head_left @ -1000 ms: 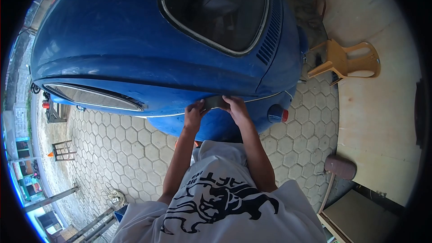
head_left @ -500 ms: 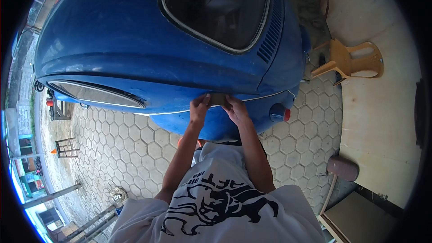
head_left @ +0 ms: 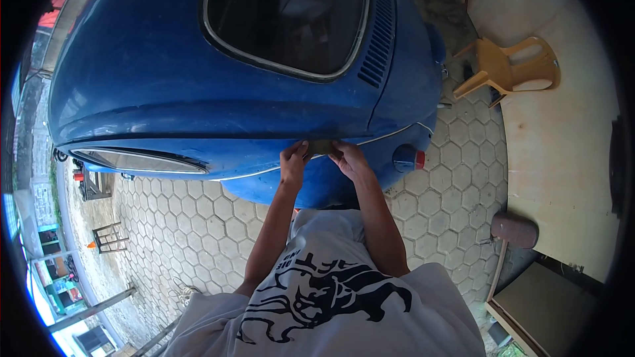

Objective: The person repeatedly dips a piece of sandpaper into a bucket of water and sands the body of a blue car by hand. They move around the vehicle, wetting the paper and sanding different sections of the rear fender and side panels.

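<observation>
A small brown-grey rectangular piece that looks like sandpaper (head_left: 321, 147) is stretched between my two hands. My left hand (head_left: 293, 159) pinches its left end between thumb and fingers. At the opposite end, my right hand (head_left: 348, 159) grips it the same way. Both hands are close together in front of my chest, over the side of a blue rounded car (head_left: 165, 102). Behind the piece runs a pale trim strip (head_left: 390, 131) along the car's rear fender. A tail lamp with a red lens (head_left: 419, 159) sits to the right of my right hand.
Hexagonal paving (head_left: 192, 225) surrounds the car. A tan plastic chair (head_left: 496, 66) stands at the right by a pale wooden board (head_left: 555, 178). A brown padded stool (head_left: 516, 230) is at the lower right, and a small dark stand (head_left: 111, 238) is farther left.
My view has shifted a little, so the car's rear window and vents sit farther left. Both hands keep their hold on the piece at nearly the same spot.
</observation>
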Tool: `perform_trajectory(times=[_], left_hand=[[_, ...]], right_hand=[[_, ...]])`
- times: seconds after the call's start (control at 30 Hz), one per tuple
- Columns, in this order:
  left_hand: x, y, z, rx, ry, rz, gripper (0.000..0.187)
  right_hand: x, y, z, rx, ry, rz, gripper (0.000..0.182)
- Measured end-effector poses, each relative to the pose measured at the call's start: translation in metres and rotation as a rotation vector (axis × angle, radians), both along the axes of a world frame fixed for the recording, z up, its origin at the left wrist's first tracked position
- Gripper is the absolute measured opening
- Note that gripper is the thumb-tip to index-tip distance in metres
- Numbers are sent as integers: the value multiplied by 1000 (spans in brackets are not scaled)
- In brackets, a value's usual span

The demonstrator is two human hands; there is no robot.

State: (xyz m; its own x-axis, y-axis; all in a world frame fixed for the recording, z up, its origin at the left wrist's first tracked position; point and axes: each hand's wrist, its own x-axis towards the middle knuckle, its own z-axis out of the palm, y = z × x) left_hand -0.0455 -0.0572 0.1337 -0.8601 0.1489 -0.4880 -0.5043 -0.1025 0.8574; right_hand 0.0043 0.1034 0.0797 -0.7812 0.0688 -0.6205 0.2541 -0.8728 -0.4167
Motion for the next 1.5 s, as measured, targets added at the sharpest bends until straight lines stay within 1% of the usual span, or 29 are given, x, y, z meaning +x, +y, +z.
perform_trajectory(times=[0.07, 0.17, 0.27, 0.37, 0.47, 0.5, 0.57, 0.67, 0.77, 0.87, 0.9, 0.97, 1.07, 1.1, 1.2, 1.23, 1.3, 1.37, 1.47, 1.5], left_hand=[[-1, -10, 7, 21, -7, 15, 40], [-7, -31, 33, 20, 7, 51, 40], [-16, -58, 59, 3, 32, 98, 42], [-28, -95, 88, 11, 120, 176, 37], [-47, -139, 112, 16, 171, 177, 33], [-48, -139, 130, -12, 170, 160, 30], [-49, -143, 136, 11, 175, 222, 29], [-51, -158, 146, 83, 218, 302, 26], [-51, -176, 156, 159, 311, 411, 22], [-26, -187, 155, 255, 315, 538, 21], [-14, -189, 146, 295, 323, 506, 20], [11, -199, 115, 308, 234, 470, 24], [43, -193, 80, 335, 114, 388, 29], [50, -192, 81, 329, 138, 286, 31], [59, -200, 86, 207, 73, 236, 33], [61, -209, 77, 224, 53, 216, 34], [63, -230, 55, 203, 53, 233, 32], [65, -252, 37, 176, 34, 272, 31], [69, -288, 8, 190, -4, 340, 30], [69, -297, 1, 182, -14, 385, 30]], right_hand=[[-3, -8, 6, -24, -8, 9, 21], [-12, -21, 35, -1, 1, 99, 20], [-24, -41, 48, -120, 92, 156, 18], [-43, -73, 64, -236, 263, 245, 15], [-62, -107, 112, -334, 207, 238, 15], [-66, -112, 116, -354, 229, 247, 15], [-67, -119, 121, -395, 257, 262, 16], [-76, -145, 147, -449, 243, 205, 15], [-90, -174, 148, -470, 313, 260, 14], [-83, -199, 168, -241, 384, 270, 17], [-76, -199, 176, -126, 360, 296, 20], [-49, -200, 187, 113, 310, 335, 25], [-11, -224, 170, 572, 568, 235, 31], [-7, -231, 165, 658, 562, 206, 27], [-34, -237, 155, 1180, 765, -3, 20], [-49, -240, 194, 1568, 980, -124, 22], [-86, -251, 217, 1899, 1166, -234, 34], [-122, -266, 234, 1996, 1362, -254, 40], [-160, -286, 251, 2215, 1490, -123, 40], [-168, -292, 250, 2243, 1495, -89, 39]])
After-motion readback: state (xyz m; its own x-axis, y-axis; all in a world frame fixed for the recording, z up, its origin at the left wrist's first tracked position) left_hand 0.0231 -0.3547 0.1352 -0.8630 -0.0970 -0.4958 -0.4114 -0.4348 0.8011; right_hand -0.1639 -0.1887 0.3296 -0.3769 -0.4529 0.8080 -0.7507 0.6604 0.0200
